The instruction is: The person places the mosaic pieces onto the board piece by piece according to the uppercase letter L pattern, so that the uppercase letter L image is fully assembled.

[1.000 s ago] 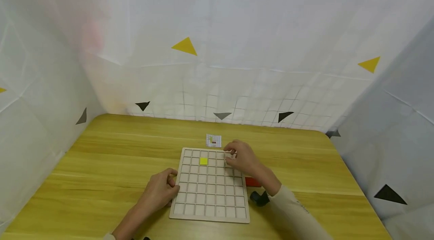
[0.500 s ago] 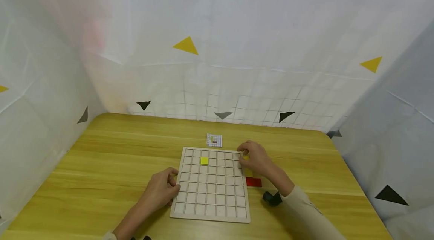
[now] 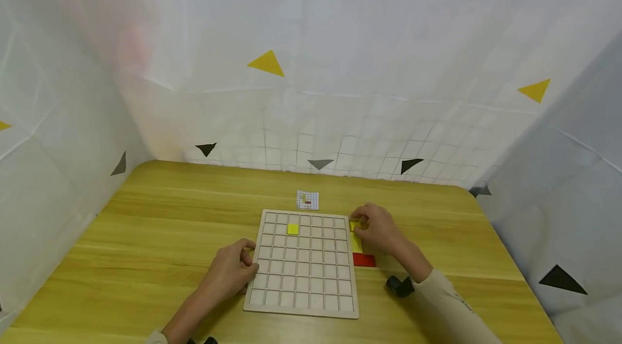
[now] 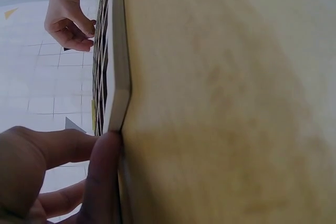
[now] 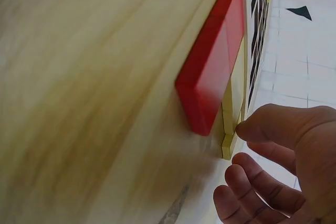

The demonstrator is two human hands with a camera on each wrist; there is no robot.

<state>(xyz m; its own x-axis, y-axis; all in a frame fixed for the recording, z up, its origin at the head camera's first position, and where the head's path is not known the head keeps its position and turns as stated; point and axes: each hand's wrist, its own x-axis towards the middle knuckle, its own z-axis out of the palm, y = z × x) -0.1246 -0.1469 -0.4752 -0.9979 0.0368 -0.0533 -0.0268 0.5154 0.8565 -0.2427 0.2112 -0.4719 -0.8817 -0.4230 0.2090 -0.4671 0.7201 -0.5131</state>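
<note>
A pale wooden grid board (image 3: 302,283) lies on the table. My left hand (image 3: 227,274) rests at its left edge; in the left wrist view the thumb (image 4: 104,163) touches the board's side near a corner. Just right of the board, my right hand (image 3: 381,229) is at a small yellow piece (image 3: 353,226), fingers loosely bent, thumb (image 5: 257,127) at it in the right wrist view. Below that are a longer yellow piece (image 3: 357,244) and a red block (image 3: 364,260), flat on the table. One yellow square (image 3: 293,229) sits in a grid cell.
A small printed grid card (image 3: 308,200) lies beyond the board's far edge. White sheets (image 3: 389,36) with coloured triangles surround the wooden table (image 3: 170,214). A black wrist device (image 3: 400,286) hangs below the right sleeve.
My right hand has moved right, from over the board's far right part to the yellow pieces beside it, uncovering cells. My left hand and the board stay in place.
</note>
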